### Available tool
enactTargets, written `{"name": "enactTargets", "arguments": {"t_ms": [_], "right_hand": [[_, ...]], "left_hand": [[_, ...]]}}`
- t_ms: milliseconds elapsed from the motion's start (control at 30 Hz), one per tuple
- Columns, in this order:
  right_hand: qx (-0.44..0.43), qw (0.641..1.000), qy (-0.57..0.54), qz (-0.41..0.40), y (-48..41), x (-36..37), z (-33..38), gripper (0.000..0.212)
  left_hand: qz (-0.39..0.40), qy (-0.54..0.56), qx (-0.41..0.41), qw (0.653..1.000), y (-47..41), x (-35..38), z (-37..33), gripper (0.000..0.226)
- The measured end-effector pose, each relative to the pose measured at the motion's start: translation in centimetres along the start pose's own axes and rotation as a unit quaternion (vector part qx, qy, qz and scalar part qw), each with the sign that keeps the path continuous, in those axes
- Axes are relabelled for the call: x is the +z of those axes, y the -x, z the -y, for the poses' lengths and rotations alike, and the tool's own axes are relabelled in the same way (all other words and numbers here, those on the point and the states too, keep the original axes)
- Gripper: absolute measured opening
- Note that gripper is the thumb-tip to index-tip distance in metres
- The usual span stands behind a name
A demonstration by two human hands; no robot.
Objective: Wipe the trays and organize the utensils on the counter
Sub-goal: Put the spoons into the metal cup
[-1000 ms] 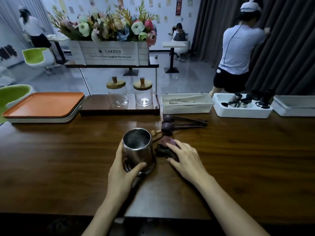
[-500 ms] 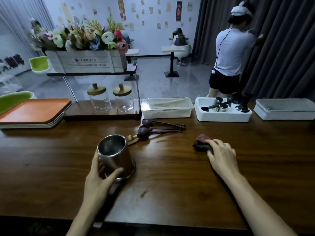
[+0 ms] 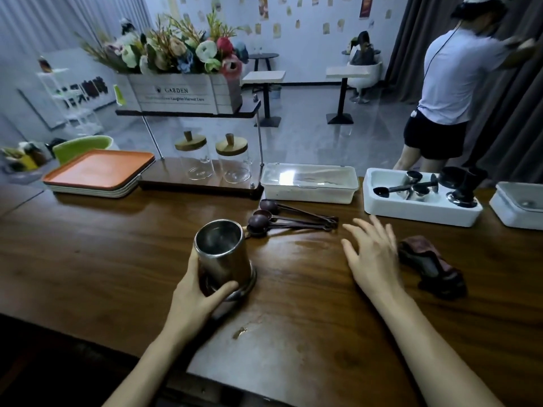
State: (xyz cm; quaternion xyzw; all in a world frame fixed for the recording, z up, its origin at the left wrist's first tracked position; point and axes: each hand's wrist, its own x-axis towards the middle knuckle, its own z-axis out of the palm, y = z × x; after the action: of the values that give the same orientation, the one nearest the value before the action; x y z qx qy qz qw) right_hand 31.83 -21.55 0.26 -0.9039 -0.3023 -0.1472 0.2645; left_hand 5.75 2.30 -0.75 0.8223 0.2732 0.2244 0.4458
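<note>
Now left hand grips cup; right hand spread, hovering beside cloth

I see a dim, bluish-tinted scene. Overhead light glares off the white lidded box and streaks the dark counter. My right hand is motion-blurred. Straight lines bow near the edges.

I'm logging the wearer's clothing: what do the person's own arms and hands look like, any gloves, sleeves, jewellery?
Both bare. The left hand and right hand wear no gloves; no ring, watch or bracelet shows. The left forearm and right forearm are uncovered to the frame's edge, so no sleeve shows.
</note>
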Motion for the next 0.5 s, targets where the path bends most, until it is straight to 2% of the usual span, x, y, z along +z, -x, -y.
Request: {"name": "enactTargets", "arguments": {"t_ms": [133,300,500], "right_hand": [[-0.063,0.99,-0.099,0.076,-2.4,2.9,6.5,0.03],[-0.104,0.987,-0.038,0.119,-5.0,6.9,10.0,0.028],[-0.072,0.993,-0.008,0.092,-5.6,9.1,9.5,0.024]], "left_hand": [[-0.004,-0.001,0.007,1.0,-0.2,0.1,0.4,0.113],[-0.009,-0.008,0.016,1.0,-0.4,0.2,0.9,0.106],[0.003,0.013,0.011,1.0,-0.8,0.0,1.0,0.109]]}}
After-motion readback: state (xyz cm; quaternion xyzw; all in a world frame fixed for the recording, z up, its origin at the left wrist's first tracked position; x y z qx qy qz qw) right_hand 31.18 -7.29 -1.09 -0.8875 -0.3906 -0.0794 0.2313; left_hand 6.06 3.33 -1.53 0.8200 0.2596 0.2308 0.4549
